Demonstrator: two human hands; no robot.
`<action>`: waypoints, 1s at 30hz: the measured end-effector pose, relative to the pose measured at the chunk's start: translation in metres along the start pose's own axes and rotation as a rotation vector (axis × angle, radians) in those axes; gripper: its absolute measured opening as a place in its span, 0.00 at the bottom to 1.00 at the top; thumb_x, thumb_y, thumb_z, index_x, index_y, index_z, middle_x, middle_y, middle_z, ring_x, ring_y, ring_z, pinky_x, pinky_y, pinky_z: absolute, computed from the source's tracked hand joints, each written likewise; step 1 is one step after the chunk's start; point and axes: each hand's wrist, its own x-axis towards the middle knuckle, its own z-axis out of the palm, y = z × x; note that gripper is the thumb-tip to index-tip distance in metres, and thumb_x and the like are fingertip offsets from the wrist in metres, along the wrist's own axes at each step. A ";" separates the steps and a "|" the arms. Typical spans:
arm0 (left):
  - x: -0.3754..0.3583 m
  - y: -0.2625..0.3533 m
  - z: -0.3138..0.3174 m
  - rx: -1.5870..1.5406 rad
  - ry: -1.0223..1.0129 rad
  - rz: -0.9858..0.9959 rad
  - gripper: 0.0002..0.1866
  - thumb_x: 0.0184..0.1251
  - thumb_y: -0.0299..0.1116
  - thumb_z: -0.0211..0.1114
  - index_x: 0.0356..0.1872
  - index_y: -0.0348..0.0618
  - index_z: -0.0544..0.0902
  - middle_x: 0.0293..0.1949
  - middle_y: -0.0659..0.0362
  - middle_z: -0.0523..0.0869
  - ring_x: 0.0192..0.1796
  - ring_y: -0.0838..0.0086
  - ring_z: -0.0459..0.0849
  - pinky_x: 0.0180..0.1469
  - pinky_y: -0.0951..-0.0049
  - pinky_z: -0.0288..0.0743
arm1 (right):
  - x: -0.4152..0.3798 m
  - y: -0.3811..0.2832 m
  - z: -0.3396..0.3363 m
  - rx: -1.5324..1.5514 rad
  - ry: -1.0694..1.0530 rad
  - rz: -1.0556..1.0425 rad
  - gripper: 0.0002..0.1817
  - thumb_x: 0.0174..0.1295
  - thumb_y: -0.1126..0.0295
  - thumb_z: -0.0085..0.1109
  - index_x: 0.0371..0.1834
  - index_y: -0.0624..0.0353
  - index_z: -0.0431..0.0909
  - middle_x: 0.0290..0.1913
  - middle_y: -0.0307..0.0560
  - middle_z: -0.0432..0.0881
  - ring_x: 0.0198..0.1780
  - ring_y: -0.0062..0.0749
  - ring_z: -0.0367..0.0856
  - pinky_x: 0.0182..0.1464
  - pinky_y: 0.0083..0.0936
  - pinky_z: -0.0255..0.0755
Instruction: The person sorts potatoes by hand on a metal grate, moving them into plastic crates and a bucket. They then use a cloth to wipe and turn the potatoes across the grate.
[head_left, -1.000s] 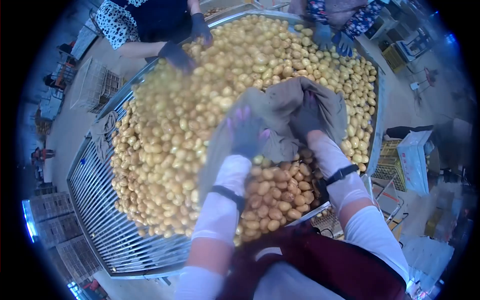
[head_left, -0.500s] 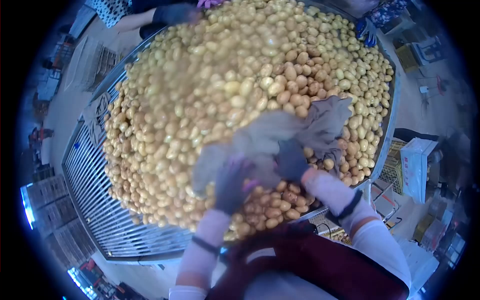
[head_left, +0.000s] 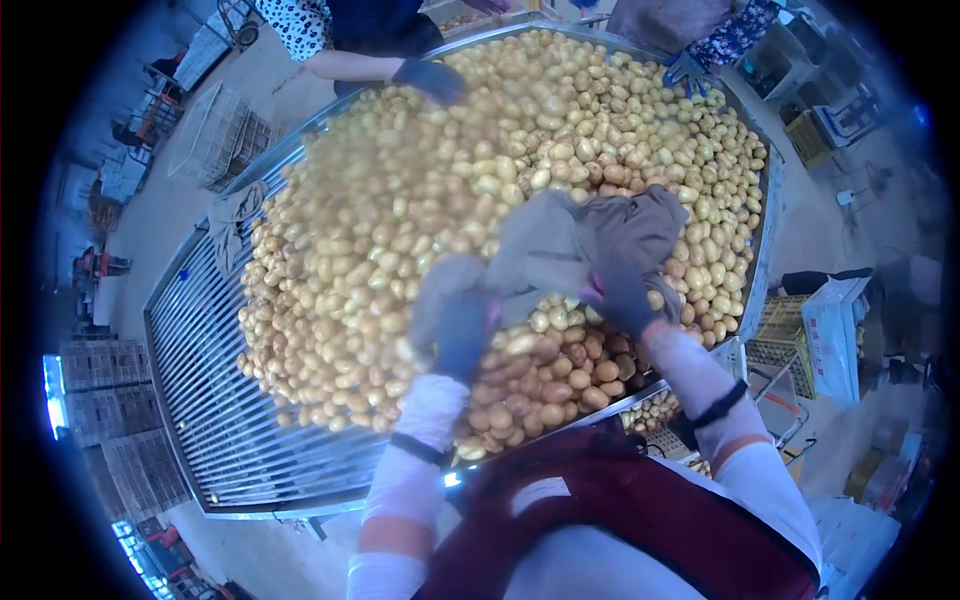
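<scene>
Both of my gloved hands hold a grey-brown cloth (head_left: 545,250) stretched over a heap of small, oval, yellow-brown produce that looks like potatoes (head_left: 370,270). My left hand (head_left: 462,335), in a dark glove, is closed on the cloth's left end, slightly blurred. My right hand (head_left: 622,300) grips it further right, its fingers partly hidden. Beyond the right hand, a darker bunched part of the cloth rests on the pile. Browner, reddish potatoes (head_left: 545,385) lie between my hands and the near edge.
A slatted metal sorting table (head_left: 225,420) bears the heap. Across it, one co-worker's gloved hand (head_left: 430,78) and another's (head_left: 688,72) touch the pile. A second cloth (head_left: 235,220) hangs at the left edge. Plastic crates (head_left: 785,335) and a white box (head_left: 832,335) stand at right.
The cloth has been drawn up and spread between my hands, uncovering more potatoes below it. My right hand has shifted slightly right. The co-worker's hand at far left has moved right.
</scene>
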 end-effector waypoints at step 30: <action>-0.083 0.086 -0.202 -0.949 0.179 -0.441 0.23 0.68 0.31 0.68 0.63 0.35 0.78 0.39 0.63 0.85 0.40 0.80 0.83 0.36 0.80 0.76 | 0.042 -0.225 -0.161 0.554 0.300 -0.238 0.10 0.62 0.72 0.66 0.45 0.63 0.82 0.45 0.45 0.83 0.46 0.30 0.83 0.53 0.29 0.76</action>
